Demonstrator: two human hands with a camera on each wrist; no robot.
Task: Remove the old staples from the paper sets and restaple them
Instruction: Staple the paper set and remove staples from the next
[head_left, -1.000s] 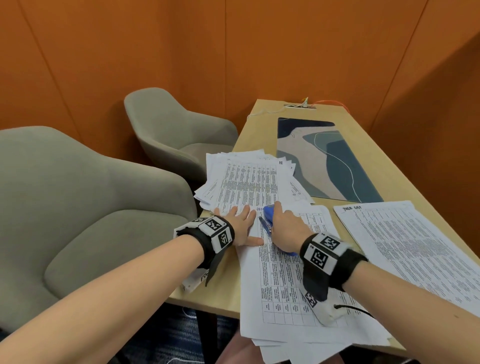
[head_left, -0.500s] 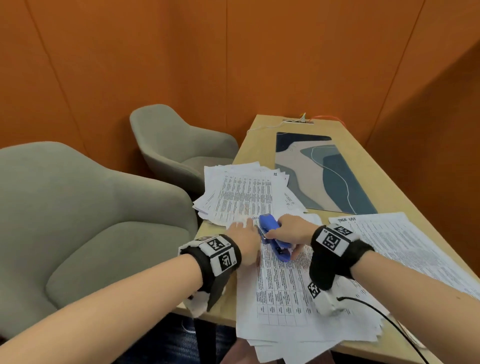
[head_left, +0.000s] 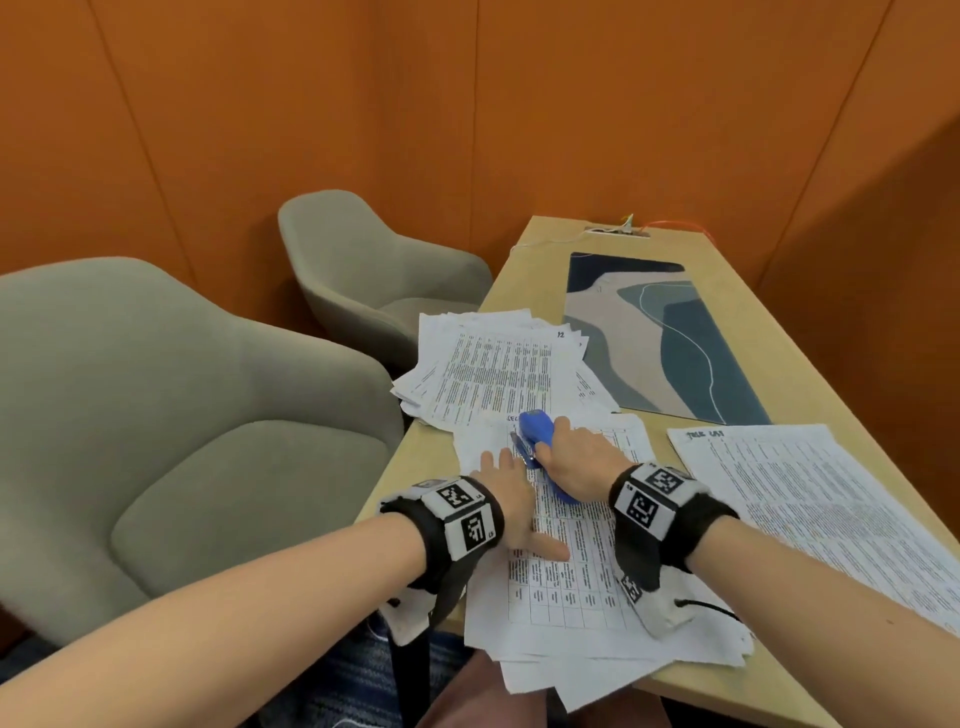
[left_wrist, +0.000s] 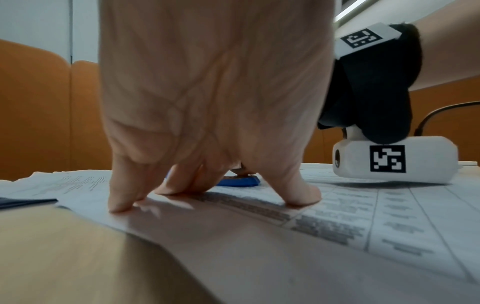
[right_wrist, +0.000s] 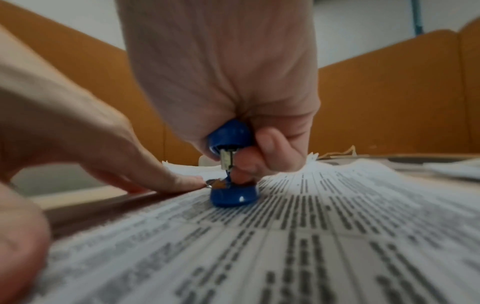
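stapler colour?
Blue, with a metal inner part; the stapler shows best in the right wrist view, gripped by the right hand.

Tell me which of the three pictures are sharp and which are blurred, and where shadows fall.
Head view: mostly sharp; wide-angle bending at the edges. Left wrist view: the left hand is sharp and throws a dark shadow toward the camera over the white printed paper set. Right wrist view: blurred, the near print smeared; only the small blue stapler under the right hand is fairly clear.

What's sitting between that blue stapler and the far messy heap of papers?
Only printed paper: head view shows the blue stapler resting on the near paper set, reaching the far pile.
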